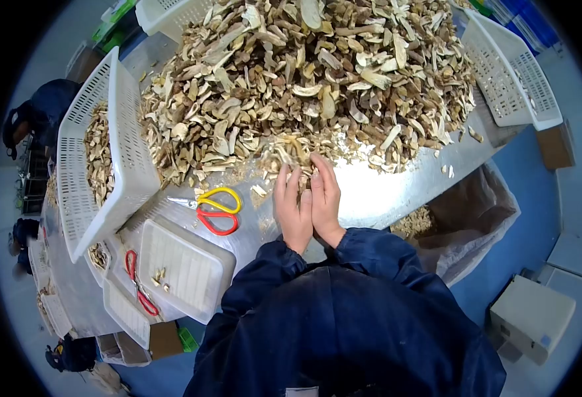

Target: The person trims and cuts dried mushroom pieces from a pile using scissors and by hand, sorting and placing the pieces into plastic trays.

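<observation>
A large heap of dried mushroom slices (344,79) covers the far part of the metal table (370,198). At the heap's near edge, my left hand (293,210) and my right hand (326,202) lie side by side, thumbs close together. The fingers of both are stretched forward, reaching the small pieces there. I see nothing gripped in either hand, though the space under the palms is hidden. To the left of my hands lie scissors with one yellow and one red handle (218,212), blades pointing left.
A white perforated crate (127,126) with slices stands at the left, another white crate (503,66) at the far right. Near my left sleeve are a shallow white tray (192,264) and red-handled scissors (137,284). A lined bin (476,218) stands right. Other people (56,109) are at the left.
</observation>
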{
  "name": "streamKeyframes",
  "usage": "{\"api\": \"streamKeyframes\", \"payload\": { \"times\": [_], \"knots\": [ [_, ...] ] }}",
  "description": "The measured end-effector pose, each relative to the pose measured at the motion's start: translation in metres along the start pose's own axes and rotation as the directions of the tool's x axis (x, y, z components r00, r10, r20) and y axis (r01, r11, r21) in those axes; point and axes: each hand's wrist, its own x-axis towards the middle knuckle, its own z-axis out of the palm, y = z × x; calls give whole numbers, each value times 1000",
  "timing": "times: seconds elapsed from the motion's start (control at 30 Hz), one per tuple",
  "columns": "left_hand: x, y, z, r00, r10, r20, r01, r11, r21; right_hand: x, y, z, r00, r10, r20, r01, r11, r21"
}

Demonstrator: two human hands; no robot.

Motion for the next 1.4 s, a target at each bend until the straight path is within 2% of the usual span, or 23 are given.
{"api": "streamKeyframes", "payload": {
  "times": [0.1, 0.23, 0.27, 0.3, 0.37, 0.43, 0.47, 0.5, 0.53, 0.63, 0.67, 0.73, 0.77, 0.8, 0.9, 0.97, 1.0, 1.03, 1.07, 1.1, 1.23, 1.33, 1.4],
  "knots": [
    [10, 1, -3, 976, -213, -34, 194, 935, -295, 9, -9, 4, 975, 193, 107, -219, 908, 358],
    [13, 15, 1, 966, -260, -13, 240, 909, -342, 16, -16, -10, 921, 332, 202, -388, 749, 537],
    [15, 24, 6, 969, -247, -4, 227, 895, -383, 16, -17, -17, 902, 351, 252, -423, 602, 678],
    [15, 34, 13, 977, -213, 5, 200, 905, -375, 19, -30, -30, 889, 383, 252, -442, 571, 692],
    [13, 59, 36, 989, -149, 21, 147, 921, -360, 19, -34, -63, 939, 330, 99, -324, 745, 584],
    [6, 104, 61, 910, -284, 303, 407, 756, -513, 14, -30, -112, 927, 373, -41, -284, 768, 575],
    [3, 114, 88, 925, -94, 369, 300, 775, -556, 7, -29, -142, 920, 382, -82, -242, 723, 647],
    [16, 150, 88, 833, 44, 551, 355, 722, -594, 1, -29, -175, 913, 390, -122, -193, 675, 712],
    [5, 160, 119, 794, 183, 579, 284, 731, -620, -7, -27, -209, 901, 398, -172, -151, 659, 737],
    [-55, 188, 189, 560, 423, 713, -19, 867, -499, -45, -5, -315, 774, 379, -507, -102, 865, 491],
    [-55, 190, 180, 483, 457, 747, -114, 879, -463, -56, 6, -346, 691, 311, -652, -190, 949, 251],
    [-42, 185, 137, 315, 502, 805, -271, 861, -431, -74, 22, -383, 598, 51, -800, -436, 858, -271],
    [-43, 163, 117, 379, 537, 754, -366, 835, -410, -70, 16, -378, 605, -53, -794, -444, 805, -392],
    [-32, 145, 86, 385, 498, 777, -416, 845, -336, -55, -15, -351, 572, -38, -820, -449, 822, -351],
    [-35, 76, 1, 561, 127, 818, -442, 882, 166, -40, -22, -279, 899, -132, -418, -139, 819, -557],
    [-60, 38, -27, 695, -78, 714, -355, 827, 436, -42, -21, -199, 974, 123, -192, -177, 938, -297],
    [-68, 25, -28, 744, -61, 665, -338, 825, 453, -50, -7, -179, 990, 61, 127, 43, 728, -684],
    [-75, 15, -29, 789, -45, 612, -317, 824, 469, -52, -13, -144, 970, 97, 223, 71, 763, -643],
    [-73, 14, -26, 807, -57, 588, -316, 799, 512, -44, -20, -121, 907, 172, 384, 196, 635, -747],
    [-67, 14, -17, 824, -65, 562, -315, 773, 550, -39, -20, -103, 887, 163, 432, 277, 561, -780],
    [-18, 5, -1, 938, -43, 345, -222, 692, 687, 28, -9, -60, 921, -29, 388, 328, 595, -734],
    [22, 3, -12, 986, -56, 155, -71, 706, 705, 52, -5, -51, 938, -162, 306, 321, 740, -591],
    [36, -10, -23, 997, -35, 62, -9, 799, 601, 61, -1, -53, 963, -99, 250, 209, 860, -466]
  ]
}}
